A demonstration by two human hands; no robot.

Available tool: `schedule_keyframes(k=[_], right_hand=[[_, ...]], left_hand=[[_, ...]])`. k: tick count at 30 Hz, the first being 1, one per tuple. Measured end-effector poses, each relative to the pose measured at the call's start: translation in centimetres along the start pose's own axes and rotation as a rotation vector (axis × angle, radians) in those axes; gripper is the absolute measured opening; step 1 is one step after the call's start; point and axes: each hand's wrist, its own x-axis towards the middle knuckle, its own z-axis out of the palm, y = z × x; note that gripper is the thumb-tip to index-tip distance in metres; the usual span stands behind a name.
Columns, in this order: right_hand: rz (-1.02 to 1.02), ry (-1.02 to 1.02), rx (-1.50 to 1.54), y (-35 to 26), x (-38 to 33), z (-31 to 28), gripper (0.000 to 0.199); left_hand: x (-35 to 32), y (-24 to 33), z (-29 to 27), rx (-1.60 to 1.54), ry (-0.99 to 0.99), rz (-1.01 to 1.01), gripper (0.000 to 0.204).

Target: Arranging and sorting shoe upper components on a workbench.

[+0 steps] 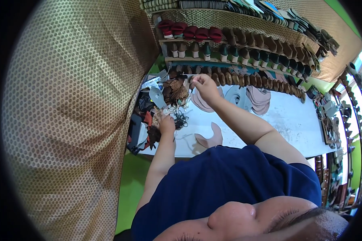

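My left hand (166, 123) lies low on a heap of small scraps and cords (159, 118) at the table's left end, its fingers apart and partly lost among the pieces. Farther back, my right hand (206, 87) is raised over the table, thumb and fingers pinched together; whatever is between them is too small to make out. Just left of it is a stack of brown patterned shoe pieces (175, 90). A pale grey cut piece (157, 97) leans beside that stack. Dark thin cords (181, 120) lie tangled right of my left hand.
On the white table (277, 120) lie a curved beige piece (212, 135) and stacks of pinkish cut pieces (258, 100). Shelves behind hold rows of shoes and lasts (245, 56). A patterned gold curtain (76, 100) hangs close on the left. More racks (346, 120) stand at right.
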Motion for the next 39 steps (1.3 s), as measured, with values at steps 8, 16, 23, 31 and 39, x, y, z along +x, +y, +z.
schedule_keyframes(k=[8, 16, 23, 31, 39], right_hand=[[0.042, -0.148, -0.024, -3.7, -0.5, -5.4, 0.009], [0.069, -0.287, -0.139, -5.4, -3.5, -8.1, 0.012], [0.153, -0.373, 0.05, -5.7, -5.6, -8.2, 0.015], [0.199, -0.424, 0.173, -5.4, -7.7, -8.7, 0.018], [0.3, -0.287, 0.313, -5.3, -10.2, -10.2, 0.03]], left_hand=[[1.0, 1.4, -2.1, 0.029, -0.267, -0.264, 0.08], [0.9, 10.0, -7.8, -0.647, 0.033, 0.219, 0.03], [-1.8, 14.4, -12.7, -0.763, -0.176, 0.352, 0.025], [-3.6, 15.8, -12.1, -1.159, -0.406, 0.303, 0.013], [-4.5, 16.3, -11.7, -1.216, -0.428, 0.296, 0.012]])
